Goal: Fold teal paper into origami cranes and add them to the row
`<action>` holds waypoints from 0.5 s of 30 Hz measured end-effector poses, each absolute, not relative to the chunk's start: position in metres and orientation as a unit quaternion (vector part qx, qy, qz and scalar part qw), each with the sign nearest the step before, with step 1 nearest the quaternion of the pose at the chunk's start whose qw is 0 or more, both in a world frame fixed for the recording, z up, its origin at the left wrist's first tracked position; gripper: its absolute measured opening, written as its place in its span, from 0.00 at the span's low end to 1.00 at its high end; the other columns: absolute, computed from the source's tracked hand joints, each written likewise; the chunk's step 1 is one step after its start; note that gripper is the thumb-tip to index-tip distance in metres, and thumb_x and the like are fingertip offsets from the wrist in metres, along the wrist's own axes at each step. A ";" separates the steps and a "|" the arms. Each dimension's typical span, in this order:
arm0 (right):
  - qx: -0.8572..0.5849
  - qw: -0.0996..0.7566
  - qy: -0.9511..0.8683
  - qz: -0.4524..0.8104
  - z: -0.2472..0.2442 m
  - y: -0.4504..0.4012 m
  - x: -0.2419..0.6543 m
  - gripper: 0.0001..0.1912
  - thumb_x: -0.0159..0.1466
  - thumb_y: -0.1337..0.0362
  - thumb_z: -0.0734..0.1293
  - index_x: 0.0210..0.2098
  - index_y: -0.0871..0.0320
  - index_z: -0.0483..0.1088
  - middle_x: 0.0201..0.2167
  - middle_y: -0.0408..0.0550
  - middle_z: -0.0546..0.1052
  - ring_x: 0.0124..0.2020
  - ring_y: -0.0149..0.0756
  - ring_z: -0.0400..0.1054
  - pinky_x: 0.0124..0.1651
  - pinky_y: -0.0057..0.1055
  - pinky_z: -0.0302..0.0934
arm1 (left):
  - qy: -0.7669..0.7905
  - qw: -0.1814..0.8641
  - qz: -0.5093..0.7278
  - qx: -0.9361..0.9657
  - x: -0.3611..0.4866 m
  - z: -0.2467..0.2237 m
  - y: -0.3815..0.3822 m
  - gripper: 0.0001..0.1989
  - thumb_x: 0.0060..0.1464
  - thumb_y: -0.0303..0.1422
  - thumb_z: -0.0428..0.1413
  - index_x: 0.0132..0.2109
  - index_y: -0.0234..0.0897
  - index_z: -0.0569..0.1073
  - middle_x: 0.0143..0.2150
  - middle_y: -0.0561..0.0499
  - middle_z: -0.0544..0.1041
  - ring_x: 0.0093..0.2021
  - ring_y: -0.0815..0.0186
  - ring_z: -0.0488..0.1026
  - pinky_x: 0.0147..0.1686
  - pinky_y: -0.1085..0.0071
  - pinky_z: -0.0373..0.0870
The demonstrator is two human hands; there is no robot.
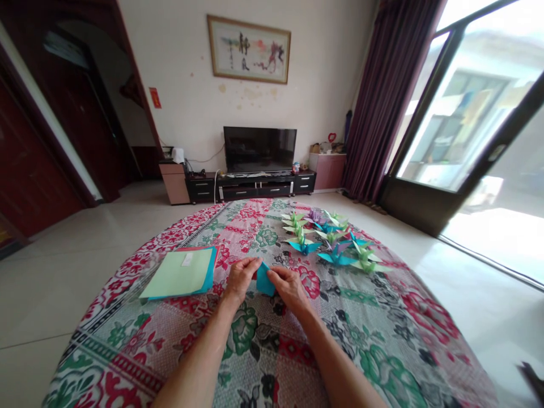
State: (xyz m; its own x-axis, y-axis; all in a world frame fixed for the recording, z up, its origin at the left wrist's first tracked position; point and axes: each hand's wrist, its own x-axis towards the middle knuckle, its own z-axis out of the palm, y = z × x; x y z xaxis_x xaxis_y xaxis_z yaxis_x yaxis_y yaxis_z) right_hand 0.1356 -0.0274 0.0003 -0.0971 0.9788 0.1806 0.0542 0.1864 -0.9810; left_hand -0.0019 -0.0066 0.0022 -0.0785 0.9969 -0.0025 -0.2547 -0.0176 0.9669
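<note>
A small folded piece of blue paper (265,281) is held up between my two hands, above the middle of the table. My left hand (242,279) pinches its upper left corner between thumb and fingers. On the other side, my right hand (289,285) grips its right edge, thumb to the front. To the left lies a stack of coloured paper sheets (178,273), light green on top, with blue and red sheets showing beneath and a small white slip on it. Folded paper cranes (338,255) in green, blue and purple stand in a group at the right.
A flowered cloth (255,362) covers the round table. Beyond it a television (260,149) sits on a low black cabinet (255,187) against the wall. A purple curtain (378,102) and a glass door (459,124) are at the right, a doorway at the left.
</note>
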 end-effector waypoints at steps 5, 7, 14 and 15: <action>-0.451 0.475 -0.576 0.489 0.003 -0.031 0.137 0.15 0.54 0.53 0.65 0.25 0.58 0.76 0.15 0.39 0.64 0.18 0.27 0.54 0.21 0.24 0.47 | 0.445 0.551 0.591 0.387 -0.003 0.002 -0.006 0.13 0.36 0.39 0.63 0.25 0.34 0.73 0.18 0.57 0.69 0.19 0.73 0.64 0.22 0.75 0.63; -0.462 0.484 -0.561 0.487 0.001 -0.030 0.136 0.15 0.53 0.53 0.65 0.25 0.59 0.76 0.15 0.39 0.64 0.18 0.26 0.54 0.21 0.24 0.47 | 0.453 0.568 0.569 0.385 -0.003 0.004 -0.008 0.15 0.37 0.41 0.63 0.28 0.34 0.74 0.18 0.56 0.70 0.19 0.72 0.64 0.22 0.74 0.63; -0.476 0.555 -0.483 0.481 -0.006 -0.026 0.134 0.19 0.51 0.49 0.66 0.28 0.59 0.75 0.16 0.40 0.67 0.18 0.27 0.56 0.21 0.24 0.52 | 0.426 0.636 0.464 0.447 -0.003 0.010 -0.016 0.22 0.38 0.42 0.64 0.40 0.34 0.75 0.27 0.51 0.77 0.24 0.68 0.70 0.24 0.74 0.64; -0.478 0.561 -0.479 0.477 -0.006 -0.026 0.134 0.19 0.51 0.49 0.66 0.28 0.59 0.75 0.17 0.40 0.67 0.19 0.28 0.56 0.21 0.24 0.52 | 0.424 0.639 0.460 0.447 -0.004 0.010 -0.016 0.22 0.37 0.41 0.64 0.41 0.34 0.75 0.28 0.50 0.77 0.25 0.67 0.71 0.24 0.74 0.64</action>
State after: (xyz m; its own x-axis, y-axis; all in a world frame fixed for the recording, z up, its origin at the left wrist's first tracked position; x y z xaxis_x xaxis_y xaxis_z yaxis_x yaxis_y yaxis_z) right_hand 0.1341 -0.0263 -0.0058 0.0858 0.9930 0.0816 -0.0761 0.0882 -0.9932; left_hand -0.0035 -0.0159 0.0095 0.2172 0.9674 -0.1303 -0.2086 0.1764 0.9620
